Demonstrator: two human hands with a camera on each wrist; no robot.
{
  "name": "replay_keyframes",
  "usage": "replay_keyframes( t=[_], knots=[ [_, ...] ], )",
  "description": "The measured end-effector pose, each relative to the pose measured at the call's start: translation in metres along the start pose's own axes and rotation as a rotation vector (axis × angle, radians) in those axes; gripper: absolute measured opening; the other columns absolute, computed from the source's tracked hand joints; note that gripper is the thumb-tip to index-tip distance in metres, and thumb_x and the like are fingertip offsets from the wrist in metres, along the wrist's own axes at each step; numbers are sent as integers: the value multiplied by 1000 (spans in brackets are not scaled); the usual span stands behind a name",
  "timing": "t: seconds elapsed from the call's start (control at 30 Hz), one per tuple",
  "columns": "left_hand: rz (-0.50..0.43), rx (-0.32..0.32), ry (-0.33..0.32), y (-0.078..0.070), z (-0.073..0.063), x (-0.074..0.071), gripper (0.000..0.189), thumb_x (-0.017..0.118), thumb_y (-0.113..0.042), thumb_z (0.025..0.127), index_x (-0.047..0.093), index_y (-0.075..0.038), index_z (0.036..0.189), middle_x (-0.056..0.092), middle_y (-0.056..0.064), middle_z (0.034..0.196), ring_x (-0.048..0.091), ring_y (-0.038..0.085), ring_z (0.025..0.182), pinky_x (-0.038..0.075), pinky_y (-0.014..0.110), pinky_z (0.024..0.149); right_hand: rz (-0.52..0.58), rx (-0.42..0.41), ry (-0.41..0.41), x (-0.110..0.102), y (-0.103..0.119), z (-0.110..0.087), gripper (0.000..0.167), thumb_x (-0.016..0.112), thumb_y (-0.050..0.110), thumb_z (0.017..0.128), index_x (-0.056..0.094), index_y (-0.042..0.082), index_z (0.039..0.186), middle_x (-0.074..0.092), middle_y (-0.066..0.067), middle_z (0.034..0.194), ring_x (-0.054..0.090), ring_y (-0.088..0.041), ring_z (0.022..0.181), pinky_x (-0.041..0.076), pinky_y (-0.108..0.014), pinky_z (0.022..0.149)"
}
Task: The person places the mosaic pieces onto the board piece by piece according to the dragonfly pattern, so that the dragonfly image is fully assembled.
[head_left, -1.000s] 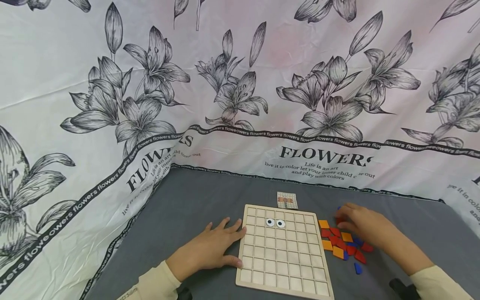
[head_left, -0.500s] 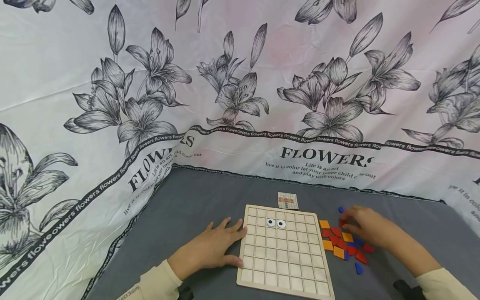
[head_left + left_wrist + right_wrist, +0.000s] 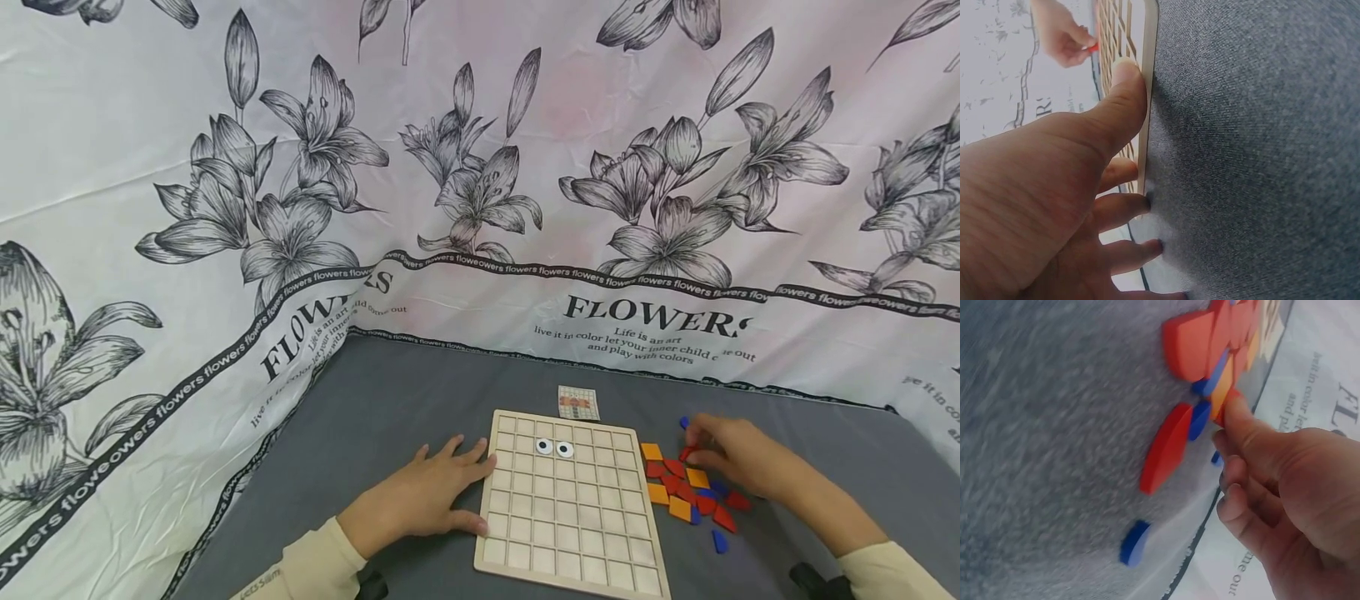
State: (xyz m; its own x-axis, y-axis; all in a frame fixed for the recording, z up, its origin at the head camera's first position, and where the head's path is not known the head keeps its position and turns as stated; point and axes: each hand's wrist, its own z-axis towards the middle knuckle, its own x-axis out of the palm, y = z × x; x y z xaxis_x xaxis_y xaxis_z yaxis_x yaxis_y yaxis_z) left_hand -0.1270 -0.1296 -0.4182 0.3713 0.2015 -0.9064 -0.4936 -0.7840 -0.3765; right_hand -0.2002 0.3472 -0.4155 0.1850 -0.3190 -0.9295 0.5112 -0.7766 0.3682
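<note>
A wooden grid board (image 3: 570,517) lies on the grey cloth, with two round eye pieces (image 3: 553,448) in its upper cells. My left hand (image 3: 427,496) rests at the board's left edge, fingers spread and fairly straight. In the left wrist view, the thumb (image 3: 1125,78) lies on the rim. Right of the board, my right hand (image 3: 738,450) pinches a small red tile (image 3: 686,452) between thumb and fingertips. Just below it spreads a loose heap of red (image 3: 684,490), orange (image 3: 657,493) and blue tiles. The right wrist view shows the fingertips close over the heap's edge.
Behind the board's top edge lies a small printed card (image 3: 578,402) with a grid picture. One blue tile (image 3: 720,542) sits apart at the heap's near side, another (image 3: 684,422) beyond the right hand. A flower-printed cloth (image 3: 480,317) hangs at the back and left.
My right hand has drawn slightly back and right from the far side of the heap, and a red tile now shows in its fingertips. The left hand stays on the board's edge.
</note>
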Motion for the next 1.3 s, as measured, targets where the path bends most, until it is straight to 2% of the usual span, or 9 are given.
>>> replay_keyframes(
  t=[0.13,0.27,0.5,0.63,0.73,0.97,1.3],
  knots=[
    [1,1,-2,-1,0,-1,89,71,-63,91,40,-26,166,30,3,173,23,39,160,29,75,116,33,13,-19,-3,17,1,14,76,17,100,63,18,103,69,11,92,56,0,67,49,-26,58],
    [-2,-1,0,-1,0,0,89,72,-63,91,40,-26,166,29,3,173,23,40,160,28,75,116,96,13,-13,-6,47,9,10,74,19,102,64,19,104,69,7,92,57,-3,65,49,-26,56],
    [-10,-7,4,2,0,0,89,72,-63,91,40,-27,166,28,3,174,22,39,160,28,75,117,160,-137,4,6,102,35,11,73,11,102,66,20,103,72,3,95,53,-1,60,48,-25,53],
    [2,-9,5,2,0,0,89,71,-63,91,39,-27,166,28,3,174,22,39,160,29,75,116,185,-201,29,19,126,53,10,72,12,103,67,21,102,73,3,95,47,1,55,45,-22,51],
    [13,-7,6,2,0,0,89,71,-64,91,39,-28,166,28,2,174,23,38,160,29,74,116,174,-218,45,28,139,64,8,72,14,103,69,21,101,75,6,95,43,2,52,41,-21,49],
    [26,-6,3,3,2,1,89,69,-66,91,38,-30,166,27,0,174,22,37,161,30,73,116,104,-179,53,44,155,81,9,76,18,101,69,23,98,73,13,92,48,0,52,43,-23,49],
    [28,-9,-1,4,1,3,90,69,-66,91,38,-29,166,27,0,174,22,36,161,29,73,117,85,-151,61,53,158,86,11,78,20,99,69,25,96,72,15,91,50,-1,54,45,-24,52]
  ],
)
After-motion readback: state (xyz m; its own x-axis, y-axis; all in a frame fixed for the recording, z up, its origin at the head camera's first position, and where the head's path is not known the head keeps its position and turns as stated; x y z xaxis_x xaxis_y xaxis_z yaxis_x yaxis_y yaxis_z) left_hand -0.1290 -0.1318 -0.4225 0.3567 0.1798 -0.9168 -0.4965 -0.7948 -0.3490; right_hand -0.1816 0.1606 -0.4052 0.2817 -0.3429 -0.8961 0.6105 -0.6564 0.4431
